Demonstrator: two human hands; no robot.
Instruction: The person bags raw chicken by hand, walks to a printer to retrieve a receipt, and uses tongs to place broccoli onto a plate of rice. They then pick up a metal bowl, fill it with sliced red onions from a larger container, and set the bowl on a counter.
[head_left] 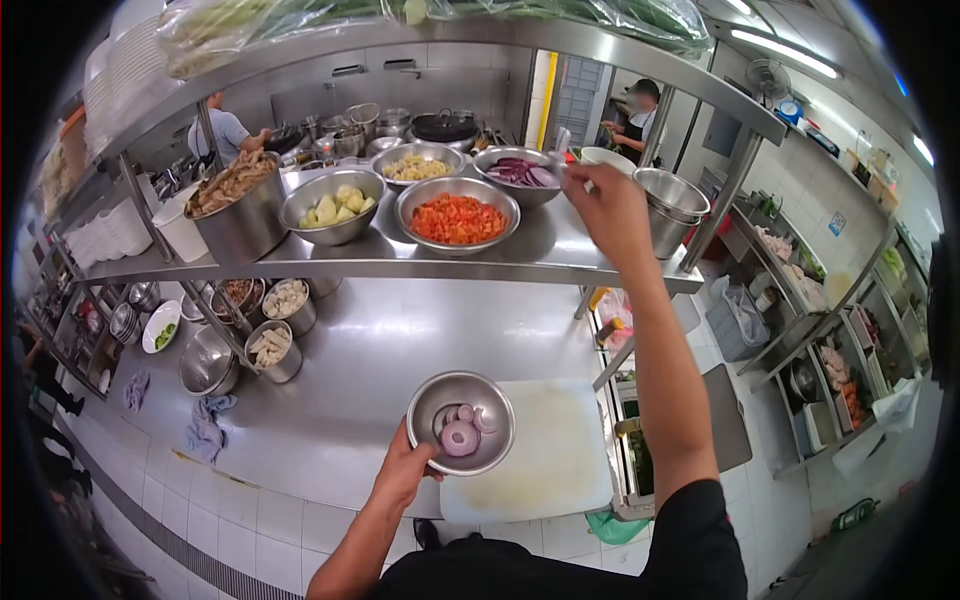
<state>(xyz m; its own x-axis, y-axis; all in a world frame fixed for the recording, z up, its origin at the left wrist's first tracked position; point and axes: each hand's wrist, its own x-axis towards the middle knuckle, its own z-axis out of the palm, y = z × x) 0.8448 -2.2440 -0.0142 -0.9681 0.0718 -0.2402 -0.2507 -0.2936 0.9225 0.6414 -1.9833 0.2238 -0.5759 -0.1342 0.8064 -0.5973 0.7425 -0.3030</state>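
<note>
My left hand (404,465) grips the rim of a small steel bowl (507,440) that holds several sliced onion rings (460,438). Over the shelf, my right hand (608,205) is raised beside a bowl of sliced red onion (518,172), its fingers pinched together; whether something is between them is too small to tell. Left of that bowl on the shelf stand a bowl of diced orange-red vegetable (458,218), a bowl of chopped yellowish pieces (417,166) and a bowl of pale green chunks (337,207).
A white cutting board (545,450) lies on the steel counter (400,335). A pot of brown food (238,215) stands at the shelf's left, stacked steel bowls (672,195) at its right. Two people (226,135) (637,120) are beyond the shelf. Cloths (207,427) lie at the left.
</note>
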